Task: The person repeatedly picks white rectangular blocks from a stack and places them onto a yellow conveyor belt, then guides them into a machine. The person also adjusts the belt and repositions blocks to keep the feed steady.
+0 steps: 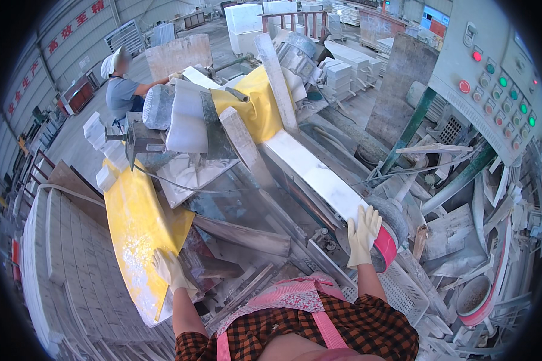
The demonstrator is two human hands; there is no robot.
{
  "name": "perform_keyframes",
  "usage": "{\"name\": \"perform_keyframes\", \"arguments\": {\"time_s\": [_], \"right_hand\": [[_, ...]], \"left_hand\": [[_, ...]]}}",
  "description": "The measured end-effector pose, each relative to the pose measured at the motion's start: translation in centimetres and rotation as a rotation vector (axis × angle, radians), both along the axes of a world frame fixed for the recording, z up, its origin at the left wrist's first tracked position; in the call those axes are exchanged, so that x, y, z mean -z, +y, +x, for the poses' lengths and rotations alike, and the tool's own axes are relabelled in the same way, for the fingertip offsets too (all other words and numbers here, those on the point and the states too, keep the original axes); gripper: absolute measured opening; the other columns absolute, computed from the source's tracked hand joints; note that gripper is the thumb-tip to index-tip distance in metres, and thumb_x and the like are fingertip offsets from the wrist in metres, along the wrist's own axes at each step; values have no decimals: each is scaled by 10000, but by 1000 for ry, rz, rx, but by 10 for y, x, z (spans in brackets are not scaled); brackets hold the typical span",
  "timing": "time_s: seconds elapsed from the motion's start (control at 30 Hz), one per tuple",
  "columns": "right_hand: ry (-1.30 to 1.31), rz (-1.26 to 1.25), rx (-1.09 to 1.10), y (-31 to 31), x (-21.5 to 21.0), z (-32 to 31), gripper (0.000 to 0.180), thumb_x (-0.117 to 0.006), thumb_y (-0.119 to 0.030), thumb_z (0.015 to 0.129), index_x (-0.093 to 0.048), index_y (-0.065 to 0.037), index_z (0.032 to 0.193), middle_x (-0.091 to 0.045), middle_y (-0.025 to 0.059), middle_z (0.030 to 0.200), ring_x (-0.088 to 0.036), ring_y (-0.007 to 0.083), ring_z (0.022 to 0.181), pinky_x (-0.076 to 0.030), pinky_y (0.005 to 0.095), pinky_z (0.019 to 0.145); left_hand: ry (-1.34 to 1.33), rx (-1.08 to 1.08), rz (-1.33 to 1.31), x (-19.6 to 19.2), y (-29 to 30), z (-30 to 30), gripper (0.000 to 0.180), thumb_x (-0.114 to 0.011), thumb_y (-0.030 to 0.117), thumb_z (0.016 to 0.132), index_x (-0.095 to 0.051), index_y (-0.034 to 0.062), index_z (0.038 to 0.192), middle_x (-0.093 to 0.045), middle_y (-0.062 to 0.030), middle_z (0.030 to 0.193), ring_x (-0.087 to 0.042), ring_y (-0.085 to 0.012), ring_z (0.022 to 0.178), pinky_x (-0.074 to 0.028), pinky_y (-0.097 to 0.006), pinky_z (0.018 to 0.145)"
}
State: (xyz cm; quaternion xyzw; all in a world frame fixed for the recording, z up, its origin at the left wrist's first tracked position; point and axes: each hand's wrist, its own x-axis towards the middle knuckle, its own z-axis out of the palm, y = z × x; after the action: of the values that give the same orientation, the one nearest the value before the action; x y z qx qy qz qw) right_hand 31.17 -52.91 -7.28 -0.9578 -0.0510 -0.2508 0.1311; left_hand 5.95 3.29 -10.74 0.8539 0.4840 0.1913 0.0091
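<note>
My right hand (363,236), in a pale cream glove, lies with fingers stretched out on the near end of a long white stone strip (319,174). The strip rests on a narrow conveyor and runs away under a yellow cover (262,105) on the machine. Below the strip's near end, a pink-edged belt (386,246) curves round a roller. My left hand (173,272), gloved alike, rests flat with fingers apart on a yellow sheet (135,222) at the left. White smears mark that sheet, which drapes over something hidden beneath it.
A co-worker (121,87) stands beyond the machine at the far left. A control panel (494,84) with lit buttons hangs at the upper right. Stacked stone slabs (72,265) fill the left side; broken offcuts (451,231) lie at the right. A white plastic crate (403,295) sits beside my right forearm.
</note>
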Motion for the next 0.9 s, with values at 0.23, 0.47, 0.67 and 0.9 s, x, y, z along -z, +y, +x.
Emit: {"name": "perform_keyframes", "arguments": {"time_s": [0.23,0.47,0.67,0.9], "right_hand": [[9,19,6,-3,0,-3,577,-600,-353,972,-530,-32,1446,-461,285,1504,-368,478,1406,-213,558,1219],[-7,32,-1,-7,2,-5,588,-609,-356,956,-535,-32,1440,-459,281,1508,-360,471,1414,-202,557,1225],[-18,20,3,-12,4,-6,592,-617,-367,938,-554,-25,1417,-473,278,1490,-376,472,1392,-218,560,1217],[13,30,14,-14,3,-8,584,-619,-349,943,-542,-42,1433,-474,275,1499,-371,472,1415,-219,553,1217]], "left_hand": [[-30,15,-6,-2,-2,0,561,-509,314,1020,-495,-49,1448,-503,-252,1505,-421,-419,1431,-254,-490,1226],[-39,23,1,-1,0,0,562,-511,314,1020,-495,-50,1448,-504,-256,1502,-423,-427,1427,-256,-496,1224],[-31,19,-7,-3,-2,0,562,-516,311,1018,-494,-52,1446,-505,-258,1500,-423,-429,1426,-259,-498,1221],[-53,27,3,-2,-1,1,559,-518,310,1018,-498,-54,1442,-506,-262,1496,-421,-435,1424,-256,-501,1221]]}}
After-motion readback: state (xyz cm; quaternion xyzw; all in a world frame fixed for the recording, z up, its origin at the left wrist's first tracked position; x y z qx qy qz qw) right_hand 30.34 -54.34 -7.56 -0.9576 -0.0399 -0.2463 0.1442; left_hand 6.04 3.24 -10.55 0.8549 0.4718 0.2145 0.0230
